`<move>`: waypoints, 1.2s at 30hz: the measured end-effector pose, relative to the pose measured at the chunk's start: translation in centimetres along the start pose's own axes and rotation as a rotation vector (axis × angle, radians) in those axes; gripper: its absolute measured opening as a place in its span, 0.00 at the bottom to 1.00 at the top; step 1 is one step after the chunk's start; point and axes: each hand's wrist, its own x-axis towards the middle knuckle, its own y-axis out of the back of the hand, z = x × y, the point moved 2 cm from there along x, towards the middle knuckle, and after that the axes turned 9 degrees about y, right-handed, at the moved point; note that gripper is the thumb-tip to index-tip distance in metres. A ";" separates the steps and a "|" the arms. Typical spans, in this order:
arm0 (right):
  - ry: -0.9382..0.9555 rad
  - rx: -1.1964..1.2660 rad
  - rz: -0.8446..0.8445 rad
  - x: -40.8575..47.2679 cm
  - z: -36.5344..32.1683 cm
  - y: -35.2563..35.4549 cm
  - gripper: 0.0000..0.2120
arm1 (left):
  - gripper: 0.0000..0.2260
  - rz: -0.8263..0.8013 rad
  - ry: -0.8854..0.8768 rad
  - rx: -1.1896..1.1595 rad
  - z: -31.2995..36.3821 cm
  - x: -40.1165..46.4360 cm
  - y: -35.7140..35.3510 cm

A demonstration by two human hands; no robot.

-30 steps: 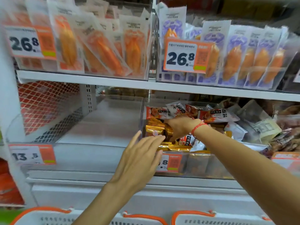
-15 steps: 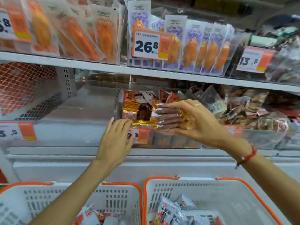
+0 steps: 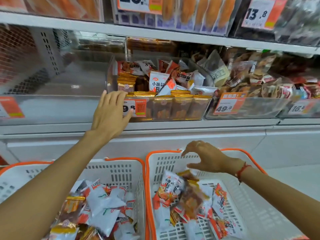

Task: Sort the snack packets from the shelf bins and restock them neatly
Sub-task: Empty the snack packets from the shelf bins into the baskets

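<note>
While the left hand (image 3: 110,115) rests with straight fingers on the front lip of the clear plastic shelf bin (image 3: 199,108), its thumb lies over the orange price tag (image 3: 137,108) stuck to the bin's front wall. At 4 o'clock from it, the right hand (image 3: 206,160) hovers released, fingers spread and loosely curved, holding nothing, above the right basket (image 3: 242,201); a red cord bracelet (image 3: 241,172) circles its wrist. Directly below its fingers, blurred brown-and-gold snack packets (image 3: 188,196) lie on a heap of glossy white-and-orange packets (image 3: 168,187), long axes running roughly from 12 to 6 o'clock.

Both baskets are white slotted plastic with orange rims. At 9 o'clock from the right one, just beside it, the left basket (image 3: 121,172) holds crumpled white pouches and gold-edged packets in no order.

Inside the shelf bin, flat gold-topped packets (image 3: 180,97) stand upright in a row against the front wall, edges up, with loose white-and-orange packets (image 3: 158,82) tumbled behind them. At 3 o'clock, a neighbouring clear bin (image 3: 242,108), tagged 49.8, is piled with dark brown packets. At 9 o'clock from the left hand sits another transparent bin (image 3: 57,108), with white perforated shelf backing behind it. Overhead, at 12 o'clock, a white shelf board (image 3: 86,26) carries orange-filled pouches.
</note>
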 end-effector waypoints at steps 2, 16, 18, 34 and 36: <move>0.061 0.036 0.100 1.4 -1.0 2.4 0.16 | 0.24 0.050 -0.019 -0.040 -0.6 0.2 0.5; 0.186 0.028 0.345 25.7 -5.1 16.8 0.19 | 0.45 0.007 0.121 -0.174 -4.4 3.8 1.3; 0.117 0.022 0.049 29.7 -4.4 15.9 0.31 | 0.43 0.109 0.090 -0.162 -4.5 3.6 0.7; 0.117 -0.045 0.040 28.9 -5.9 15.4 0.38 | 0.50 0.061 0.084 -0.183 -4.5 3.5 0.8; 0.136 -0.072 0.228 26.0 -5.9 16.7 0.38 | 0.50 0.034 0.089 -0.193 -4.3 3.4 1.0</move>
